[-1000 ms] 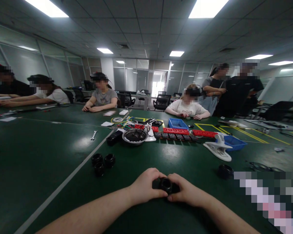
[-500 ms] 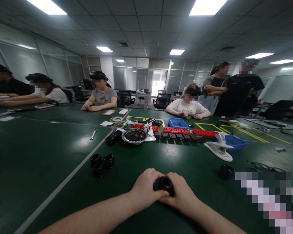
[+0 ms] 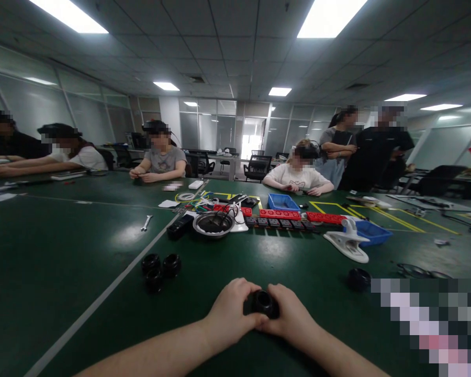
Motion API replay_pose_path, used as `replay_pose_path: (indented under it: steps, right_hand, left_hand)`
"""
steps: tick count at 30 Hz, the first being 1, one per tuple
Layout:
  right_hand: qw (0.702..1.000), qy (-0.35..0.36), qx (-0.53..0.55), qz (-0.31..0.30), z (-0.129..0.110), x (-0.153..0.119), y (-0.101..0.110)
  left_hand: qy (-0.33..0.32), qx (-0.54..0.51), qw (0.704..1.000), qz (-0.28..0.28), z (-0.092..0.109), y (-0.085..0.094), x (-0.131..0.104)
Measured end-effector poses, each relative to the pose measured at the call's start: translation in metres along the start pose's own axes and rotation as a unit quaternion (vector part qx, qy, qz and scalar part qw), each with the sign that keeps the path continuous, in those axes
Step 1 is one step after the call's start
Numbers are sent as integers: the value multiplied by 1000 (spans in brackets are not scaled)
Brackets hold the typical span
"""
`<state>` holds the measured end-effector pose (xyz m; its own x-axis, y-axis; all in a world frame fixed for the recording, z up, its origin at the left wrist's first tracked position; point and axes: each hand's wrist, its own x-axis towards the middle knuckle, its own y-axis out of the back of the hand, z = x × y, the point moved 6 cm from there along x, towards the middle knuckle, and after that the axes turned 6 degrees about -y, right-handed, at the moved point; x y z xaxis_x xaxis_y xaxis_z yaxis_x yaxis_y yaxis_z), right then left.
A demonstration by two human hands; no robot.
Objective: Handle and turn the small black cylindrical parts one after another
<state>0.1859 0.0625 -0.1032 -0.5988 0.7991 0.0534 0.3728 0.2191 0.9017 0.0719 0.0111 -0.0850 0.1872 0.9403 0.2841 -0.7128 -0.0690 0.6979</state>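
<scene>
Between my two hands, low in the middle of the head view, is a black ring-shaped part (image 3: 264, 301) with a round hole facing up and toward me. My left hand (image 3: 233, 309) curls around its left side, thumb at the near edge. My right hand (image 3: 290, 314) is wrapped around the right side, and the hands nearly meet in front. Whether the part rests on the table is hidden by my fingers. Three similar black round parts (image 3: 171, 265) stand in a cluster to the left. Another black round part (image 3: 359, 279) sits to the right.
Across the green table (image 3: 82, 251) lie a metal bowl (image 3: 202, 230), red socket strips (image 3: 279, 214), a blue tray (image 3: 282, 202), a white clamp base (image 3: 347, 245), a second blue bin (image 3: 377, 234) and a wrench (image 3: 146, 223). Several people sit or stand beyond.
The view has shifted slightly, so the table things appear a little lower and further left. Both hands keep hold of the black ring-shaped part, with little visible movement.
</scene>
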Motion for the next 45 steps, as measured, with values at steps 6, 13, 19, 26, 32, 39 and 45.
replay_pose_path:
  steps: [6, 13, 19, 26, 32, 39, 45]
  right_hand:
    - [999, 45, 12, 12, -5, -3, 2]
    - [971, 106, 162, -144, 3, 2, 10]
    - [991, 15, 110, -73, 12, 3, 1]
    - [998, 4, -38, 56, -1, 2, -2]
    - [993, 86, 72, -48, -3, -2, 3]
    - [974, 101, 160, -127, 1, 0, 11]
    - [998, -6, 61, -28, 9, 4, -2]
  left_hand:
    - [1, -13, 1000, -3, -3, 0, 3]
    - [-49, -39, 995, -74, 0, 1, 6]
    - [-35, -41, 996, -68, 2, -2, 3]
    - [39, -17, 999, 8, -6, -3, 2]
    - [-20, -48, 998, -31, 0, 1, 5]
    - [-34, -57, 995, -72, 3, 2, 4]
    - [-9, -56, 998, -37, 0, -1, 3]
